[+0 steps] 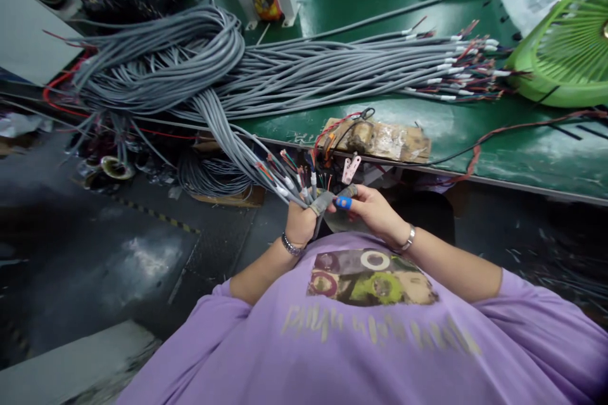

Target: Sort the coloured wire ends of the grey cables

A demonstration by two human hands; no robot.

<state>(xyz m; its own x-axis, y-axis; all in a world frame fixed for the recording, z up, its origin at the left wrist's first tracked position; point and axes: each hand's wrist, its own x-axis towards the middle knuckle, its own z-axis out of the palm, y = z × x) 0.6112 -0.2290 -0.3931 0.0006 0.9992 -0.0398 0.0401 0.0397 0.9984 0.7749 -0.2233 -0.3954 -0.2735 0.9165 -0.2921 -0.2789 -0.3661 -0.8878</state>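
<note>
My left hand [300, 223] is closed round a bunch of grey cables [228, 133] that comes down from the bench. The stripped ends, with white sleeves and thin coloured wires [287, 161], fan out above its fingers. Grey tape wraps its thumb. Close against that thumb, my right hand [377, 214] is pinched shut, with a blue wrap [343, 202] on one finger and grey tape on another. What lies between its fingertips is hidden. A pale pink clip [351, 169] stands just beyond the right hand.
On the green bench [456, 139] lies a long bundle of grey cables [342, 69], coiled at its left end [166, 63]. A worn wooden block [380, 138] sits at the front edge. The green fan [565, 44] stands at right. More cable coils [213, 174] are below the bench.
</note>
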